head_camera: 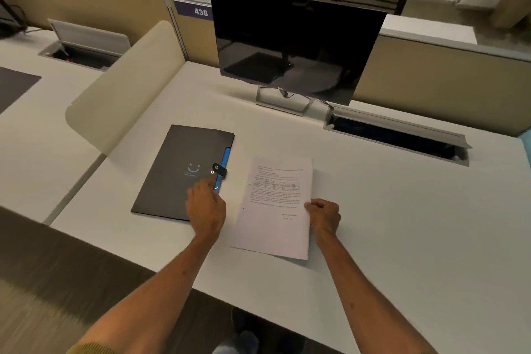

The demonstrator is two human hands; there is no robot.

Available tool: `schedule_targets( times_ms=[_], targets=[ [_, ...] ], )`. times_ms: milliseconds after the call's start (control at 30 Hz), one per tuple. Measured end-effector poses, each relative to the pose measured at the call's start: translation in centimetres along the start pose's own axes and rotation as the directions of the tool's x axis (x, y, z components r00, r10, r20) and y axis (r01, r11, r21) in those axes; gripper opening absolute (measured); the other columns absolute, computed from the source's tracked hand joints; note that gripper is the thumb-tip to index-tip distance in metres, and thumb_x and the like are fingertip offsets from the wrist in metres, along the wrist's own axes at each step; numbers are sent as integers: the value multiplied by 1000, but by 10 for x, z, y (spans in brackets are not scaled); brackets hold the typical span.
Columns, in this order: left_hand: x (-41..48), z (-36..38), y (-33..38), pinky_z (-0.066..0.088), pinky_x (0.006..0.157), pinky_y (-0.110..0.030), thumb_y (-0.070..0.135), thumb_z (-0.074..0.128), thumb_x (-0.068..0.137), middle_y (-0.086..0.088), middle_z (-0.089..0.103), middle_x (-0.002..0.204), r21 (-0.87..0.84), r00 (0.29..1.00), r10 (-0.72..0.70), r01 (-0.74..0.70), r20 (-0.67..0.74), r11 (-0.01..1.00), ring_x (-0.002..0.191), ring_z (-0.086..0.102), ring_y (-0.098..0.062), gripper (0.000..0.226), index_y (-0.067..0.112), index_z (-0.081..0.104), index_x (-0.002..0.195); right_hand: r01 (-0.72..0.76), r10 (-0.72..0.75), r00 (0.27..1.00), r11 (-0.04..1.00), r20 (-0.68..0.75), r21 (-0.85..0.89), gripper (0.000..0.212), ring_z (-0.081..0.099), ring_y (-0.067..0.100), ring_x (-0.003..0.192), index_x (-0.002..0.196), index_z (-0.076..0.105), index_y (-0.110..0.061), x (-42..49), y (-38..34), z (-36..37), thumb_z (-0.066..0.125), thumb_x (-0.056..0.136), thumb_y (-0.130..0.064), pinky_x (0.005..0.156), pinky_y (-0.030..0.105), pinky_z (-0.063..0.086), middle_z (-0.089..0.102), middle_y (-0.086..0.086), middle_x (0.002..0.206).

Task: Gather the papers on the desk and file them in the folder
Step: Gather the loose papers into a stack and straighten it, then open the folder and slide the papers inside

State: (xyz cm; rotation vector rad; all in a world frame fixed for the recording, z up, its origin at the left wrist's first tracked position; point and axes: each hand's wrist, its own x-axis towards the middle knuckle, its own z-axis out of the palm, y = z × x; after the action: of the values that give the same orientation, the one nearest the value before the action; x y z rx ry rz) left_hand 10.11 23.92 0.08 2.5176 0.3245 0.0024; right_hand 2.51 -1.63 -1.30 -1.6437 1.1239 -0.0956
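A dark grey folder (172, 172) with a blue edge and a snap tab lies closed on the white desk (402, 210), left of centre. Just right of it sits a stack of printed white papers (273, 210). My left hand (205, 207) rests on the folder's lower right corner, fingers curled down near the blue edge; whether it grips the cover I cannot tell. My right hand (323, 214) pinches the right edge of the papers about halfway down.
A dark monitor (293, 40) on a silver stand is at the back of the desk. An open cable tray (396, 135) lies to its right. A beige curved divider (126, 89) borders the desk on the left. The desk's front edge is near my arms.
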Motion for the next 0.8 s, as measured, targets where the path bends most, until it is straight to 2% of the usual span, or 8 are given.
schedule_targets(
  times_ms=[67,133,200,333,567,667,733,800],
  targets=[
    [5,-2,-13,46,121,-48,18,54,111,-16,57,152,163,998,38,-45,43,986,147,50,-34,34,6,57,143,6,-6,1000,1000,6,-2,13,72,34,88,100,82,2,0,0,4,76,92,-7,93,44,63,81,17,100],
    [10,-4,-24,23,137,-51,27,40,117,-19,26,177,311,987,41,-89,156,946,168,19,-38,54,3,35,165,13,-13,1000,1000,21,-15,13,69,30,85,99,82,2,2,1,10,77,91,-8,92,44,63,79,15,94],
    [16,-6,-32,11,141,-52,34,27,119,-17,2,183,397,969,29,-128,245,909,172,-1,-37,64,4,11,173,16,-15,999,1000,34,-27,12,70,34,82,95,81,3,3,3,15,77,91,-8,92,48,64,79,14,90],
    [25,-7,-36,13,140,-51,39,24,120,-18,-2,182,459,939,-9,-159,344,874,171,-2,-38,69,5,0,174,17,-15,999,999,36,-51,12,76,44,91,91,79,5,3,5,20,77,91,-7,90,56,65,72,9,78],
    [36,-9,-38,18,139,-52,36,25,119,-28,-5,180,561,886,3,-296,464,773,169,0,-47,72,-4,-4,171,-22,24,999,998,36,-63,10,76,41,94,96,82,-2,1,9,10,76,90,-8,93,56,63,78,11,89],
    [42,-13,-40,14,140,-53,31,30,119,-30,-8,179,578,863,19,-355,505,735,168,-3,-49,73,-6,-8,170,-20,23,999,998,39,-62,3,76,42,94,90,80,-8,-3,10,8,77,90,-7,93,57,63,76,10,88],
    [45,-16,-40,15,140,-52,24,34,118,-28,-10,179,574,852,36,-383,522,724,169,-5,-47,73,-6,-9,170,-26,28,999,998,41,-56,6,76,42,93,86,77,-12,-5,9,8,77,90,-7,92,58,64,75,9,88],
    [46,-17,-41,16,140,-50,15,37,117,-26,-12,180,565,845,60,-407,532,718,169,-6,-45,74,-5,-11,170,-30,32,999,998,36,-53,3,76,41,93,90,79,-8,-6,9,7,77,90,-7,92,57,64,75,9,87]
  ],
)
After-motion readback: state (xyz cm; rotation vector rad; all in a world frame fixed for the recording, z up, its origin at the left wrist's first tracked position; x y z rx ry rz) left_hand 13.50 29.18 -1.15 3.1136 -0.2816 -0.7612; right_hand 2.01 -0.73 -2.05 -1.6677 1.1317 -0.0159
